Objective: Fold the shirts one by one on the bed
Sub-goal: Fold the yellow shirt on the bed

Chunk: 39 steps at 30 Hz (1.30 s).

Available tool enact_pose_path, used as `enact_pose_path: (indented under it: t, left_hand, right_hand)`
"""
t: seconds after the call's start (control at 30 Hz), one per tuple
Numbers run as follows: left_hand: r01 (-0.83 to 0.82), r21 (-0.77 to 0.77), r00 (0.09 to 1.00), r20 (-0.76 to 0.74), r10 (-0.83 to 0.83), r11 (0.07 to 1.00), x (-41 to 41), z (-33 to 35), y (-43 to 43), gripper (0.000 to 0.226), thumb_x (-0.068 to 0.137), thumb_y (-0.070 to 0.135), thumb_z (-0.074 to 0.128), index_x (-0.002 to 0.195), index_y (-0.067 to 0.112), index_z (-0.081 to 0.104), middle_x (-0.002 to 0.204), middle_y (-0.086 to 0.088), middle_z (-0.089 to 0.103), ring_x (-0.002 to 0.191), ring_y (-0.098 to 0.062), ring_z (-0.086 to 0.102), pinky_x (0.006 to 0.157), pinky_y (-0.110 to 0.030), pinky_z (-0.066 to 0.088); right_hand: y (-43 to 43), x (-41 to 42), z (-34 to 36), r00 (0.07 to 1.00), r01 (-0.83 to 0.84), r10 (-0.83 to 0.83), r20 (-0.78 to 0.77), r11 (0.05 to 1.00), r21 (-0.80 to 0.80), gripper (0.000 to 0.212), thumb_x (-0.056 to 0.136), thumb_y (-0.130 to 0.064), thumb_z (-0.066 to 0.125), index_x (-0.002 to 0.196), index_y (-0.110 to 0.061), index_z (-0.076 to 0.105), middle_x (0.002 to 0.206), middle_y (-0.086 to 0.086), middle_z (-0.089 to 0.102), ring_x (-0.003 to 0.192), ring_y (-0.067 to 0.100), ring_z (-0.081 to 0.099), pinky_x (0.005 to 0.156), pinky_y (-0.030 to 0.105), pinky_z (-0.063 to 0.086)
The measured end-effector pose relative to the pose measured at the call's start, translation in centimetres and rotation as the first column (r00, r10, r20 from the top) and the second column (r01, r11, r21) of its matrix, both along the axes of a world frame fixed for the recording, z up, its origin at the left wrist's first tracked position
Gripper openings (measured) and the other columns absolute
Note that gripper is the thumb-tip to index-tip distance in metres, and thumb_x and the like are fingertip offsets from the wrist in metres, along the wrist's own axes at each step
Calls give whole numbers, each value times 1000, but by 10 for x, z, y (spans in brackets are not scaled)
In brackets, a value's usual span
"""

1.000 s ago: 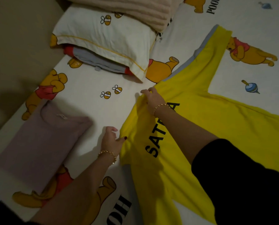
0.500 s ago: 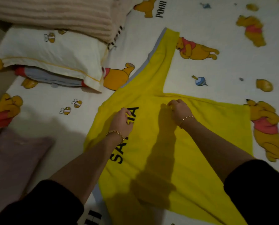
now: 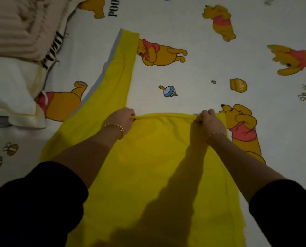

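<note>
Fabric of the yellow shirt (image 3: 148,166) is lying spread across the bed (image 3: 193,77), filling the lower middle of the frame. One long shirt arm (image 3: 121,68) is stretching toward the upper left and showing a grey strip along its outer edge. The shirt's far edge is running straight across the centre of the frame, and both hands are gripping it there. The left hand (image 3: 121,120) is pinching that edge near the base of the shirt arm, its fingers curled around a fold of the cloth. The right hand (image 3: 208,123) is clutching the same edge further right, near the shirt's corner, fingers clenched on the fabric. Each wrist is wearing a gold bead bracelet (image 3: 115,128), and black sleeves (image 3: 32,207) are covering the upper arms at the bottom corners. Both arms are casting dark shadows over the shirt's lower part. The bed is showing white bedding printed with yellow bears (image 3: 159,52). A white pillow (image 3: 11,86) is sitting at the left edge of the frame, with a ribbed beige blanket (image 3: 15,27) lying above it in the upper left corner.
</note>
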<state>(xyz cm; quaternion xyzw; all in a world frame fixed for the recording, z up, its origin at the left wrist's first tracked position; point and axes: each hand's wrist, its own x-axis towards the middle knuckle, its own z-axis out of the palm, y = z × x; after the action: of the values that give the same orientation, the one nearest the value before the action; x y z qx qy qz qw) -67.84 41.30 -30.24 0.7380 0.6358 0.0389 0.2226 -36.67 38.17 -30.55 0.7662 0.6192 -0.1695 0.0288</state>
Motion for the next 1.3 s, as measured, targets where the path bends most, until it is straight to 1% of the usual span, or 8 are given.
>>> enact_pose_path:
  t: [0.27,0.4,0.7,0.83,0.97,1.07,1.17,1.3]
  left_hand:
    - [-14,-37,986,168,20,999,-1,18,44,21,82,19,70,101,15,63,96,4,52,85,-8,50,75,-23,41]
    - [-85,3,985,148,84,996,-17,26,98,11,84,17,65,93,20,59,87,2,54,83,-18,56,68,-27,41]
    - [-545,51,838,23,545,837,-47,-4,200,35,92,32,54,115,6,58,117,-16,58,109,-36,54,87,-45,44]
    - [-620,5,783,68,618,785,-47,-27,228,45,87,49,58,113,12,58,113,-12,61,109,-35,55,87,-42,44]
    - [-628,28,742,324,587,778,-43,-28,254,22,93,29,55,98,8,56,99,-15,62,91,-32,58,71,-33,41]
    - [-734,-29,579,494,649,678,-41,-21,267,30,89,32,61,104,7,57,100,-11,61,91,-26,56,73,-26,38]
    - [-644,-152,640,429,637,750,-46,-19,284,38,82,46,67,93,10,67,86,-1,62,82,-18,56,72,-25,41]
    - [-601,-158,641,492,590,784,-49,-12,313,17,83,33,70,89,17,65,89,-3,65,77,-16,56,67,-23,41]
  right_hand:
    - [44,-10,13,985,-7,-9,-174,996,-93,42,85,-8,58,125,-11,47,126,10,45,104,36,56,85,44,48]
    - [99,-57,23,916,18,-53,-397,996,-90,22,83,-19,61,105,-16,57,102,4,55,93,24,56,79,30,42]
    - [261,-163,-2,745,59,-35,-666,998,13,30,93,-12,51,123,-10,54,110,12,64,102,26,59,70,24,38]
    - [331,-188,-11,488,203,-220,-845,970,-135,48,89,-18,63,134,-14,48,135,8,52,120,27,51,100,36,43]
    - [374,-203,-14,183,289,-307,-934,925,-247,50,85,-6,67,131,-8,49,139,12,47,122,32,50,101,45,44]
    - [395,-203,-9,262,215,-271,-926,952,-217,41,86,2,61,125,-11,60,126,8,55,115,27,53,97,35,47]
    - [416,-200,-7,378,156,-232,-896,970,-186,43,87,7,50,118,-17,67,126,5,53,104,21,49,95,31,47]
    - [432,-195,3,257,289,-229,-939,945,-151,55,81,17,38,116,-13,68,104,6,57,74,17,49,68,26,49]
